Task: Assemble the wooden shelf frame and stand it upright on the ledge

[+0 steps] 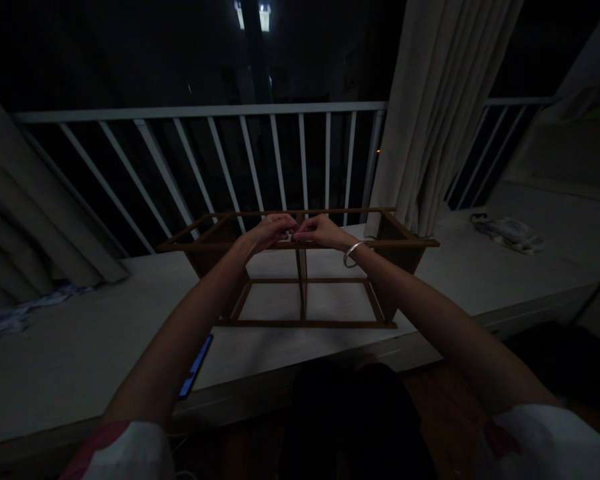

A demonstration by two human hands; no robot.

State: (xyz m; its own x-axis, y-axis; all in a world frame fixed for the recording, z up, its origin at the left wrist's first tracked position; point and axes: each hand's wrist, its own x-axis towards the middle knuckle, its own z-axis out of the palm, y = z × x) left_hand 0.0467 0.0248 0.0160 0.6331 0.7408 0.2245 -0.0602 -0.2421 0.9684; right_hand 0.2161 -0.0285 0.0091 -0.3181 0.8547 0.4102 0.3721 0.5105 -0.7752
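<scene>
A brown wooden shelf frame (353, 325) rests on the white window ledge, with a divider running down its middle. My left hand (273, 229) is over its upper front rail, just left of the divider, fingers curled in a pinch. Facing it, my right hand (323, 232) has thumb and fingers pressed together at the same joint, and a silver bangle (351, 255) circles that wrist. The fingertips of both hands nearly meet above the rail. Whatever sits between them is too small and dark to make out.
Behind the frame runs a white railing (220, 112) before a dark window. Pale curtains hang at left and right (420, 120). A lit phone or tablet (196, 367) lies near the ledge's front edge. Bundled cloth (510, 233) is on the right; patterned fabric (25, 313) lies on the left.
</scene>
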